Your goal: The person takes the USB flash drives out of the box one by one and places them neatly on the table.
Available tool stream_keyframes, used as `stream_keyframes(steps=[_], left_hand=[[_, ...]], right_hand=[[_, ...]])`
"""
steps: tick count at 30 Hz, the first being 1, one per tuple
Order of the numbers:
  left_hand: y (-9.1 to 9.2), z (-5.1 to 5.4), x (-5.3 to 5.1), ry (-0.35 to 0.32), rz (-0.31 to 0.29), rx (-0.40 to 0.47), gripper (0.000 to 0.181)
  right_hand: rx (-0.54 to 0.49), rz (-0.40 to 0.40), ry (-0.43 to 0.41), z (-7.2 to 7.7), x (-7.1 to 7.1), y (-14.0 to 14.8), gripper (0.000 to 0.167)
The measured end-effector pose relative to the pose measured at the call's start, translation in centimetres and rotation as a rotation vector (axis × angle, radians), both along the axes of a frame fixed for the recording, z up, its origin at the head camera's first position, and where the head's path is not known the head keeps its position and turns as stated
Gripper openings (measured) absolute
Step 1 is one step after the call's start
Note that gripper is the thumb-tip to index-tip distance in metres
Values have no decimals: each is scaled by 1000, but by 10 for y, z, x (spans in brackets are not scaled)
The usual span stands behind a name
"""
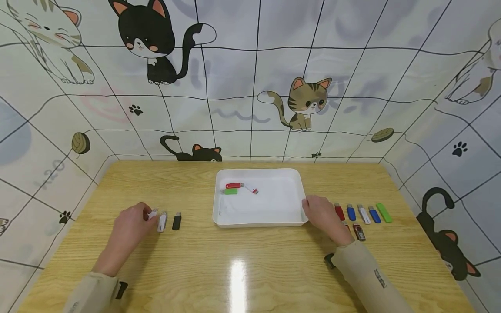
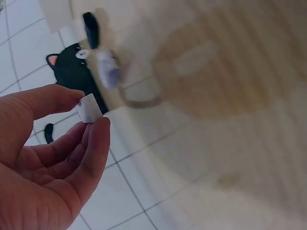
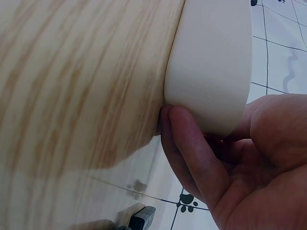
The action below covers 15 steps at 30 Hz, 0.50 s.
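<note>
My left hand [image 1: 131, 226] pinches a white USB stick [image 2: 90, 109] between thumb and fingertips at the left of the table. Beside that hand lie a white-and-silver USB stick [image 1: 162, 221] and a black USB stick [image 1: 177, 221]. My right hand [image 1: 324, 216] grips the right end of a white tray [image 1: 274, 198], with the thumb on one side of its wall and fingers [image 3: 192, 139] against the other. Inside the tray, toward its left, lie a red USB stick [image 1: 234, 185], a green one [image 1: 231, 191] and a white one with a red end [image 1: 251, 189].
Right of the tray several USB sticks lie in rows, among them a blue one [image 1: 351, 213], a green one [image 1: 384, 212] and a dark red-and-metal one [image 1: 359, 232]. One is partly hidden by my right wrist. Cat-print walls [image 1: 242, 113] border the wooden table [image 1: 203, 269].
</note>
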<state>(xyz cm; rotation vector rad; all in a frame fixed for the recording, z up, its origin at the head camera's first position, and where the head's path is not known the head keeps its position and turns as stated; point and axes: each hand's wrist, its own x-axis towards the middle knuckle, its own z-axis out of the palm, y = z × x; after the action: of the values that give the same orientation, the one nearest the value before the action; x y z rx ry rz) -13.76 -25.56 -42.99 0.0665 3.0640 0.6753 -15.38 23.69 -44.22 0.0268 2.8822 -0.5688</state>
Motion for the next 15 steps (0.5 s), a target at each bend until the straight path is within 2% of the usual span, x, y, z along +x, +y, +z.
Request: stream_keyframes(steps=[8,15], left_hand=[[-12,-11,-4,-58,5,-37,22],[-14,-13,-6,-96,-11,-72,22]], right_hand=[[-14,-6,-22,1,0,0,26],[-16,-13,-21,1,0,0,26]])
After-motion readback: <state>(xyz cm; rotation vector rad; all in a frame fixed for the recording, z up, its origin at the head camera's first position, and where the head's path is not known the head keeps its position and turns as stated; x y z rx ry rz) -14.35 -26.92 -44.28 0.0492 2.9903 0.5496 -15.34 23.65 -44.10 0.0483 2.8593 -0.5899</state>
